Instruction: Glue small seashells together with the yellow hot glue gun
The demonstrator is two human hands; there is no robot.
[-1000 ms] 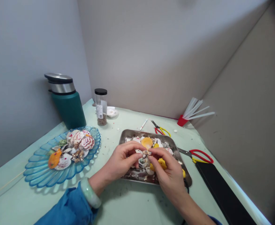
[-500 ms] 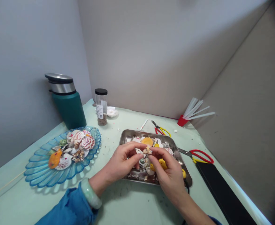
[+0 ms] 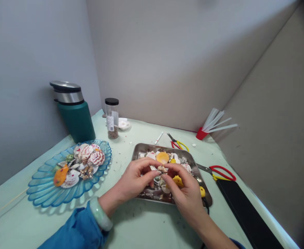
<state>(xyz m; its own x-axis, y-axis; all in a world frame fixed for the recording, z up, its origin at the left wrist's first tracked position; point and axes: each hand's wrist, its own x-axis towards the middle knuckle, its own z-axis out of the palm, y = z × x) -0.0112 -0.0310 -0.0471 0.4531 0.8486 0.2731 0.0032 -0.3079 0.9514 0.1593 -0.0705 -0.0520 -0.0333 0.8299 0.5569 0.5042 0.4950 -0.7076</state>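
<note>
Over a metal tray [image 3: 207, 200] my left hand [image 3: 138, 174] and my right hand [image 3: 186, 188] meet at the fingertips. Pinched between them is a small brownish seashell [image 3: 162, 169], partly covered by the fingers. Loose shells fill much of the tray, among them an orange-yellow scallop shell [image 3: 162, 157] just beyond my fingertips. A yellow tool with a black cord [image 3: 202, 191], apparently a glue gun, lies in the tray, largely hidden behind my right hand.
At left stands a blue scalloped plate [image 3: 41, 193] of shells, a green bottle [image 3: 77, 119] behind it. A lidded jar [image 3: 112, 119], small scissors [image 3: 177, 142], larger scissors [image 3: 220, 173], a red cup [image 3: 201, 134] with translucent sticks and a long black object [image 3: 242, 211] surround the tray.
My right thumb and fingers have shifted slightly to the left around the small shell, which has turned a little. My left hand stays almost still.
</note>
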